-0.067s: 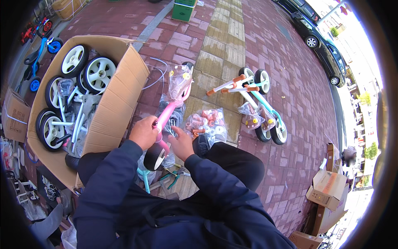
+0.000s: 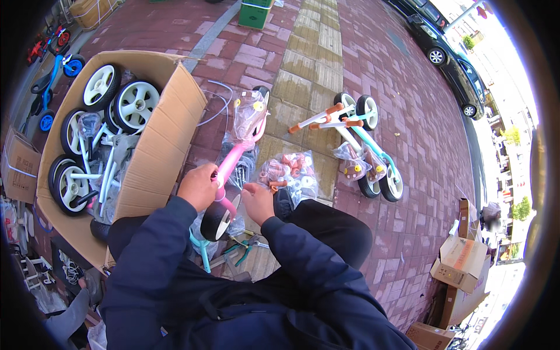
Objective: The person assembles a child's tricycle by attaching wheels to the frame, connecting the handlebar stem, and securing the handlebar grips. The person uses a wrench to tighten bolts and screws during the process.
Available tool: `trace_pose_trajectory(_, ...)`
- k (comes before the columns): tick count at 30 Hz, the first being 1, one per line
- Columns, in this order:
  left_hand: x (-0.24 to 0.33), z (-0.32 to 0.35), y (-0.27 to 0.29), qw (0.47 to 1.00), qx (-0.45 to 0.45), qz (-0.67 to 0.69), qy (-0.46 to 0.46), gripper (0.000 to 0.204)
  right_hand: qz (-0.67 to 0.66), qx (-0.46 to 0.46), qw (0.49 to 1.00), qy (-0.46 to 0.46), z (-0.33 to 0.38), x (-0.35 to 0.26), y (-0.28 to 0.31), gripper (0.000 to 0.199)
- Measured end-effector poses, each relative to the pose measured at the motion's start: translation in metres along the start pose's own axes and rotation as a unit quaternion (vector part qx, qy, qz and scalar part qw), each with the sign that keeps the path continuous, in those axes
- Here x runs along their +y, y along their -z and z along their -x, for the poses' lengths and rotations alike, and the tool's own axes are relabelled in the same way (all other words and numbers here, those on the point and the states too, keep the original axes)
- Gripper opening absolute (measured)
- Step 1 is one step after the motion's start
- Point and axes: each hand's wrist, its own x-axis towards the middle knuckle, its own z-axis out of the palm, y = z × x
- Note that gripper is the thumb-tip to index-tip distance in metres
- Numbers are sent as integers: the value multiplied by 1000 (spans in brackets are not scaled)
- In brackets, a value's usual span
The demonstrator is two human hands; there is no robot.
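The pink balance-bike frame point(image 2: 236, 157) is lying slanted across the brick pavement point(image 2: 408, 116) in front of the kneeling person, its front end wrapped in clear plastic, its rear end over a black-and-white wheel point(image 2: 216, 220). Since a moment ago almost nothing is shifting: frame, wheel and both hands are sitting where they were, so the fitting work at the rear of the frame is judged to be continuing rather than finished. The left hand point(image 2: 198, 185) is closing its grip around the pink tube. The right hand point(image 2: 256, 201) is pinching at something small beside the frame; what, I cannot tell. Just beyond is lying a bag of orange parts point(image 2: 290, 172), farther right an assembled teal bike point(image 2: 364, 146), and to the left an open carton of wheels point(image 2: 169, 146).
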Motion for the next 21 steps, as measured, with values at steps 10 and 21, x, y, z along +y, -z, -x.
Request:
trace_pose_trajectory(10, 4, -3, 21, 983, -68, -166, -30, 13, 489, -67, 818, -295, -18, 237, 70, 26)
trace_pose_trajectory(21, 38, -8, 28, 982, -89, -164, -11, 14, 472, 28, 861, -190, -71, 298, 46, 33)
